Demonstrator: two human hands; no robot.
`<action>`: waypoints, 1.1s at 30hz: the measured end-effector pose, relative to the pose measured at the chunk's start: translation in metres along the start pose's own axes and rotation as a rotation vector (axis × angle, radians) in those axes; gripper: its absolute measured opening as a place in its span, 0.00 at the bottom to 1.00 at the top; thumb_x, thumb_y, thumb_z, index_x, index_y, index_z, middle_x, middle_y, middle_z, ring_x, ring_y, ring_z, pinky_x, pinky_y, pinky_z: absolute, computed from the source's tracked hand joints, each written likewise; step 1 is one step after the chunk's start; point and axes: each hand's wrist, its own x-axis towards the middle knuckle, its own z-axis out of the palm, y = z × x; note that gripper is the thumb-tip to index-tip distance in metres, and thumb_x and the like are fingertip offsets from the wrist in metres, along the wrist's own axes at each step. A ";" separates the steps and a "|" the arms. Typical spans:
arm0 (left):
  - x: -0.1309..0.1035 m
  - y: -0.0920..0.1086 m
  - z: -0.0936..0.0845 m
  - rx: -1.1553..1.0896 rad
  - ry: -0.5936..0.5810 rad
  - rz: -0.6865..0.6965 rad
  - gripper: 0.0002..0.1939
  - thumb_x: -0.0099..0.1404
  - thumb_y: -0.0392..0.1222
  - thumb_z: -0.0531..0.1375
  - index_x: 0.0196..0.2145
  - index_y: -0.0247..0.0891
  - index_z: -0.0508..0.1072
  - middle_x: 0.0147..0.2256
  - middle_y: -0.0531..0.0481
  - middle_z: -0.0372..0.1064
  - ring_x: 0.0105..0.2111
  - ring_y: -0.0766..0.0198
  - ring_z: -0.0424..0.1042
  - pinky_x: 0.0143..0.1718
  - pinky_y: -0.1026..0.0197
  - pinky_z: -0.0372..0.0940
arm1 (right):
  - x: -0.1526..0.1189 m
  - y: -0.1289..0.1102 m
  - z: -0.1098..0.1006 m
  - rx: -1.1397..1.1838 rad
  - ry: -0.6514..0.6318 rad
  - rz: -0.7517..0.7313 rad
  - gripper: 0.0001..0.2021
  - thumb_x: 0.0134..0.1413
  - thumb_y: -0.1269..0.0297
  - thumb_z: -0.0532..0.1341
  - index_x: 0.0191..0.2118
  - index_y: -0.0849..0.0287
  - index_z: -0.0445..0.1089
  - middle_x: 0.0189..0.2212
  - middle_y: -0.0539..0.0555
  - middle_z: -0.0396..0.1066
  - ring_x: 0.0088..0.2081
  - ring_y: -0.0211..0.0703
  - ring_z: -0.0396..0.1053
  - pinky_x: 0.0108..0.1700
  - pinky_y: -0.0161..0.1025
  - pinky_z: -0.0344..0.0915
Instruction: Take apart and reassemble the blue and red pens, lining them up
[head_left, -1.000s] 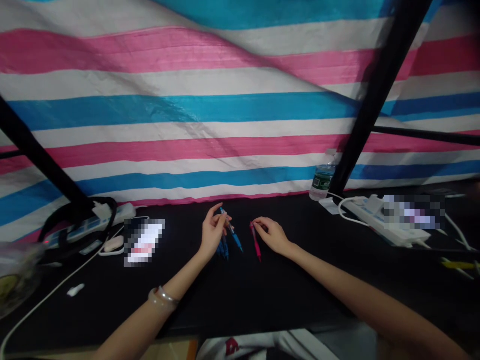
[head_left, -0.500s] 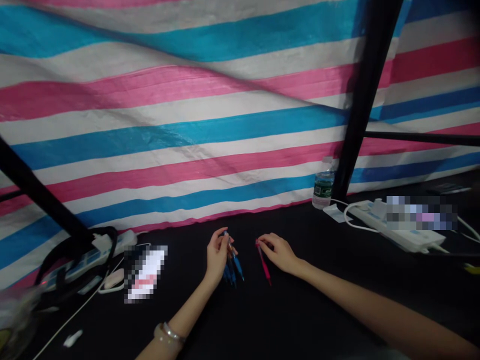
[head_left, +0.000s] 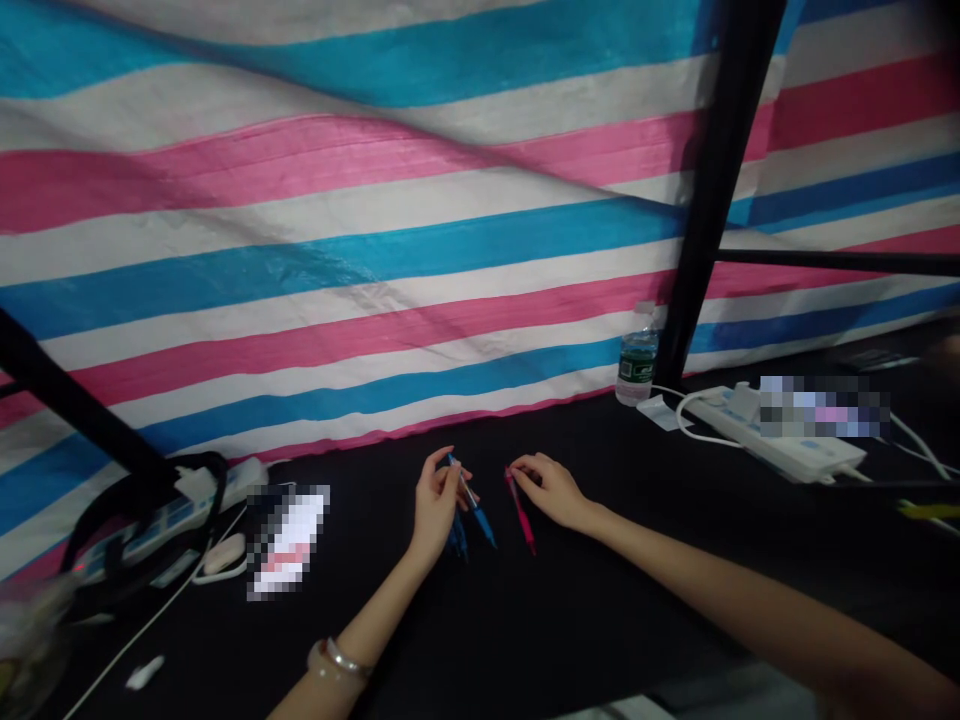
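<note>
My left hand, with bangles on its wrist, is closed on a bunch of pens. One light-blue pen slants out between thumb and fingers, its lower end pointing toward me. Darker blue pens hang below the palm, partly hidden by the hand, so I cannot tell how many. To the right, my right hand pinches the far end of a pink pen between thumb and fingertips. The pink pen tilts with its near end toward me, apart from the blue ones.
A water bottle stands by the black post at the back right. Nearby lies a white power strip with cables. On the left are another power strip, a pink earbud case and a white earbud-like piece. Striped sheeting hangs behind the black table.
The light-blue pen in my left hand has swung outward, away from the darker blue pens. My right hand keeps its pinch on the pink pen. The view has shifted slightly.
</note>
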 end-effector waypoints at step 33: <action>0.002 0.002 0.013 -0.117 -0.167 0.037 0.26 0.57 0.46 0.60 0.49 0.34 0.59 0.30 0.46 0.72 0.22 0.64 0.72 0.19 0.66 0.63 | -0.012 -0.008 -0.008 -0.031 -0.003 -0.068 0.15 0.59 0.58 0.49 0.34 0.57 0.70 0.28 0.53 0.69 0.32 0.41 0.62 0.35 0.37 0.58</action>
